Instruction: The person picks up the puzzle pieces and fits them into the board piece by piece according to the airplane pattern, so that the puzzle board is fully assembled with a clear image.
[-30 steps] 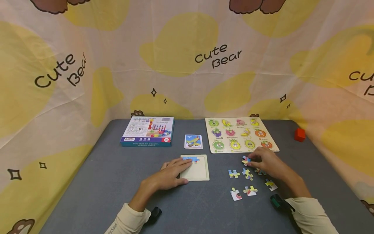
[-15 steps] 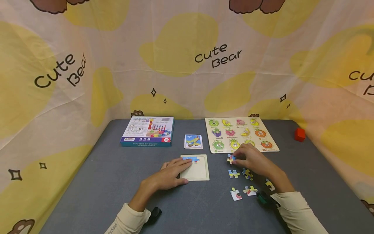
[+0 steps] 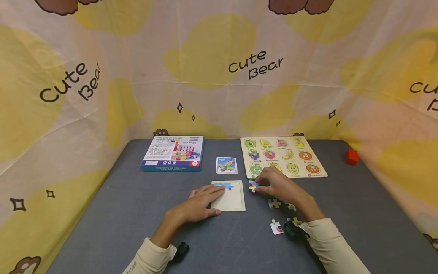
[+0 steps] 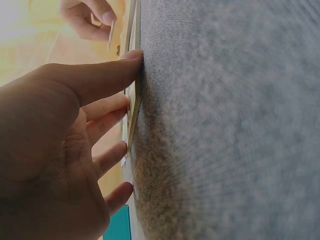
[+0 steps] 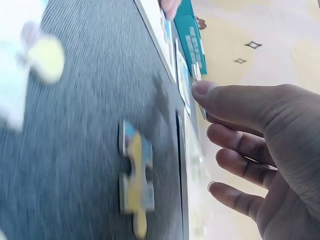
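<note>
My left hand (image 3: 196,204) lies with extended fingers over the left side of a square, pale puzzle tray (image 3: 236,201). Its thumb touches the tray's near edge, seen from the side in the left wrist view. Blue puzzle pieces (image 3: 229,186) lie along the tray's top left, partly under the fingers. Between thumb and index finger my right hand (image 3: 284,187) pinches a blue, pink and yellow jigsaw piece (image 3: 252,186), just right of the tray. The right wrist view shows that piece (image 5: 197,75) edge-on, raised off the table, the other fingers loosely bent.
Several loose jigsaw pieces (image 3: 276,227) lie below the right forearm, some partly covered. A picture card with a plane (image 3: 226,166) is behind the tray. Farther back are a boxed bead set (image 3: 172,154) and a fruit board (image 3: 297,156). A red block (image 3: 351,157) stands far right.
My right hand has carried the pinched jigsaw piece leftward, from beside the loose pieces to near the tray's right edge. The left hand has stayed put on the tray.
</note>
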Demonstrator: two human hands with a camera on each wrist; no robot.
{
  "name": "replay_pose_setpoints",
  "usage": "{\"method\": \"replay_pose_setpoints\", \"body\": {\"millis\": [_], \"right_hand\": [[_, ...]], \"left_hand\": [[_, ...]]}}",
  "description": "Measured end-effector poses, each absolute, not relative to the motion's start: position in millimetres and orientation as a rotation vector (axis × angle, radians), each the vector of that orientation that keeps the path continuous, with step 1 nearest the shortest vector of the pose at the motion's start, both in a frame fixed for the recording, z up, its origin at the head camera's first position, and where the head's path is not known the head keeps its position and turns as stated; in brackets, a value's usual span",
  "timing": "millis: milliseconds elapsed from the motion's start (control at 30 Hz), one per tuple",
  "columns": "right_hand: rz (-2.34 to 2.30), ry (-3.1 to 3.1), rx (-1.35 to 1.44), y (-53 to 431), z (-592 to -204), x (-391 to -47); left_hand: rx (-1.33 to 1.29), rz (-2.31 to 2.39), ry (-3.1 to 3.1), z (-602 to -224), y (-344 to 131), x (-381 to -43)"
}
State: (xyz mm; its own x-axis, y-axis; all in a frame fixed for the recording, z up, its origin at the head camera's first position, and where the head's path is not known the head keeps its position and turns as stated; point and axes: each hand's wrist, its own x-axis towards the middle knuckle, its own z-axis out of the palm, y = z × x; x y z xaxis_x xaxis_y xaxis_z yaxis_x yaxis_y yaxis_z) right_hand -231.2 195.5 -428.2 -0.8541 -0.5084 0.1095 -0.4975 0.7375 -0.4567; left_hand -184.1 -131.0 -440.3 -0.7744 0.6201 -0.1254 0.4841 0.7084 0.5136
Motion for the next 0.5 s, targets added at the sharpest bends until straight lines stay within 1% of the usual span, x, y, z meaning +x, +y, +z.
{"method": "replay_pose_setpoints", "body": {"millis": [133, 500], "right_hand": [[-0.721, 2.891, -0.849, 182.1, -428.3, -233.7], [-0.719, 2.88, -0.989, 157.0, -437.4, -239.2]], "left_hand": [[0.861, 0.665, 2.627, -440.3, -130.9, -185.0], [0.855, 0.667, 2.62, -440.6, -130.8, -185.7]]}}
